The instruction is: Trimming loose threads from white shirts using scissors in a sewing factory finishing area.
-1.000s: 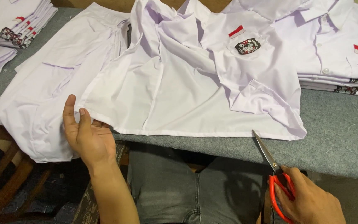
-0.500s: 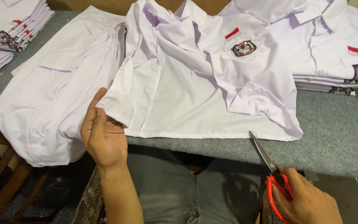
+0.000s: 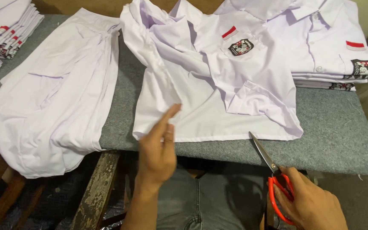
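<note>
Below, right hand (image 3: 309, 204) gripping scissors (image 3: 273, 170), white shirt (image 3: 218, 93) nearby

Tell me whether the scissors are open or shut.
Shut. The scissors in the right hand show their blades together as one narrow point, with no gap, at the hem of the white shirt.

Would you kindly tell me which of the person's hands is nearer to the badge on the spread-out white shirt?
Left. The left hand hovers over the shirt's lower hem, below-left of the badge. The right hand, holding red-handled scissors, sits off the table edge, farther away.
</note>
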